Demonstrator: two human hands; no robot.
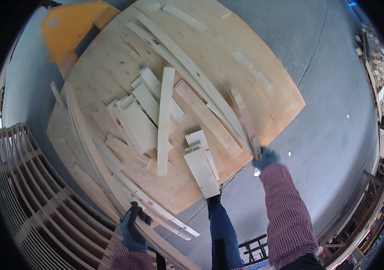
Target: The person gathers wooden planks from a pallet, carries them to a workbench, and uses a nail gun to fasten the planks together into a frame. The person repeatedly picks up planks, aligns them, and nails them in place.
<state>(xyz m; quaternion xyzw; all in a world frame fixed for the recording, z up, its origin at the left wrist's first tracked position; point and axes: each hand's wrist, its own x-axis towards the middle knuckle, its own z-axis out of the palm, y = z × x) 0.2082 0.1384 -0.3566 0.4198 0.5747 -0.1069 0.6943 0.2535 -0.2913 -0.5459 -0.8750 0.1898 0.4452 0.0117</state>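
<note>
Tan plywood sheet [277, 112] below; blue-gloved right hand [266, 159] grips slim brownish wooden strip [244, 119], left hand [132, 229] long pale wooden board [96, 159], both pointing forward-left.

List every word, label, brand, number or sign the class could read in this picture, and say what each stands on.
None can be read.
Yellow-orange object: a small pale mark, too blurred to tell whether it is lettering.
Short plank in the right hand: no readable writing; it is blurred.
Long board in the left hand: no readable writing.
</note>
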